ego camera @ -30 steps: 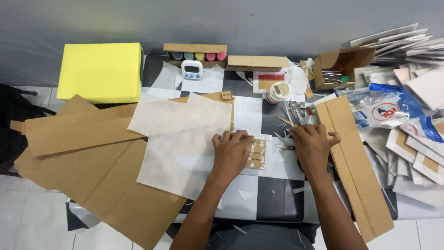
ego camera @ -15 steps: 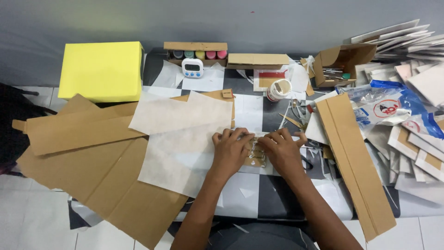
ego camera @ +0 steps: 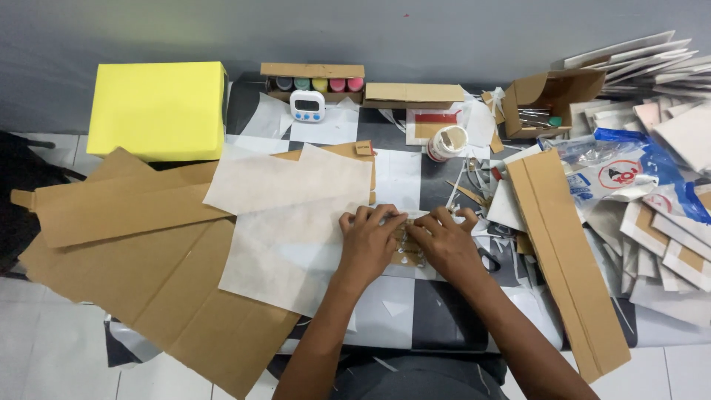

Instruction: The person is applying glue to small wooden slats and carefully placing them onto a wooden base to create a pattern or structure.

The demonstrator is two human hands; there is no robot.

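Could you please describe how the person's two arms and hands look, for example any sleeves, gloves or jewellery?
Both forearms are bare, with no sleeves in view. The left hand and the right hand wear no gloves. No watch, bracelet or ring is visible. The fingernails are too small to judge.

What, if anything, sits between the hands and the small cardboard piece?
Nothing visible. The left hand and the right hand both rest directly on the small cardboard piece, fingers meeting over it. The white paper sheet lies beside it, left.

2 hands (ego camera: pixel 370 241), 1 yellow box (ego camera: pixel 158 109), 1 timer (ego camera: pixel 306 105), 4 paint pots (ego camera: pixel 315 84), 1 tape roll (ego camera: pixel 447 142).
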